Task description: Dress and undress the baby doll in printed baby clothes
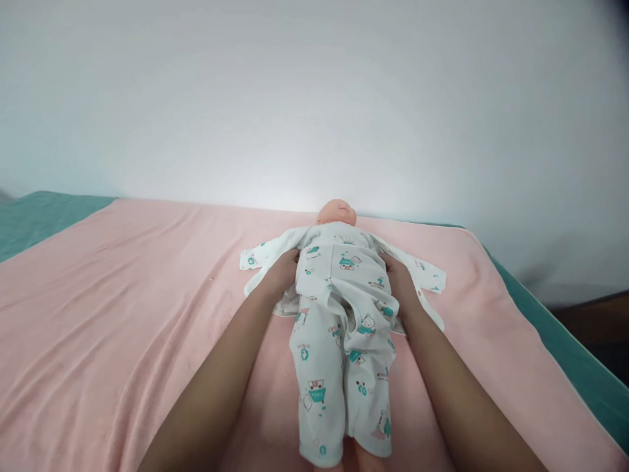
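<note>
A baby doll [335,211] lies on its back, its head at the far end and its feet toward me. White printed trousers [319,367] cover its legs and reach high over its torso. A matching white top [427,275] is spread out under it, sleeves stretched to both sides. At the left side of the trousers, my left hand [285,272] is closed on the fabric near the waist. My right hand [399,278] grips the opposite side at about the same height. Fingertips of both hands are partly hidden by cloth.
A pink blanket [162,314] with wrinkles on its left lies beneath the doll. Teal bedding [54,213] shows past the blanket's edges. A plain pale wall [295,98] rises right behind the doll's head. Something dark brown [599,321] stands at the far right.
</note>
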The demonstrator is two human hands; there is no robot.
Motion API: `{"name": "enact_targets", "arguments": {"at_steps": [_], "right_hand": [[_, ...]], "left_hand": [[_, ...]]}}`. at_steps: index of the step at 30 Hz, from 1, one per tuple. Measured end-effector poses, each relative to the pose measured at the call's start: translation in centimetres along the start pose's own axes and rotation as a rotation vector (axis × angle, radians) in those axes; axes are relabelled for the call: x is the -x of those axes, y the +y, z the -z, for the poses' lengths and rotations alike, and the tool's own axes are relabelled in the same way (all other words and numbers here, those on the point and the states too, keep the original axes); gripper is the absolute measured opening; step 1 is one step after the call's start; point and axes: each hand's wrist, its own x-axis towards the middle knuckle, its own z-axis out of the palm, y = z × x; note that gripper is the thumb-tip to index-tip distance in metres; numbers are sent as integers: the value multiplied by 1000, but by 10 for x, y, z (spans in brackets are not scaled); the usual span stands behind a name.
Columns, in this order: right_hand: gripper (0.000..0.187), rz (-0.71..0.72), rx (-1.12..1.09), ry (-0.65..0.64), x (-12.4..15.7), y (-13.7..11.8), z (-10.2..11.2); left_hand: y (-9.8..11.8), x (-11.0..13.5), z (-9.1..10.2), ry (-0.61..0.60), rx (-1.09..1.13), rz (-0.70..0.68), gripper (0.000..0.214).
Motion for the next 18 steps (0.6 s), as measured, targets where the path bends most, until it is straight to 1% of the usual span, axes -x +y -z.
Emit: {"name": "enact_targets", "arguments": {"at_steps": [2,3,5,6,7,8,9,11,13,15,16,18], "right_hand": [[19,-26,11,63,0,-1,1],[21,-4,30,102,1,-4,2],[22,105,55,165,3,-11,3],[23,168,45,171,4,-16,3],[23,217,12,154,4,-21,3],[23,244,-41,115,5,-26,2],[24,248,-102,56,5,-30,1],[25,218,-206,-74,2,-34,0],[26,186,-238,-173,-2,-36,-1],[26,188,-195,-225,-7,-37,0],[26,205,-157,-246,-9,-38,1],[28,256,-81,-307,-14,-41,4]], "left_hand": [[2,-2,12,-19,-113,8,25],[3,-2,16,-1,-170,2,23],[5,-3,19,107,-265,-58,20],[5,-3,18,164,-292,-115,19],[6,-3,17,194,-304,-186,19],[6,-3,14,191,-303,-261,20],[5,-4,12,157,-293,-332,20],[4,-5,10,45,-268,-417,22],[1,-6,10,-36,-241,-419,24],[-1,-9,11,-90,-223,-393,28],[0,-11,11,-106,-234,-387,28],[3,-14,11,-97,-306,-416,22]]}}
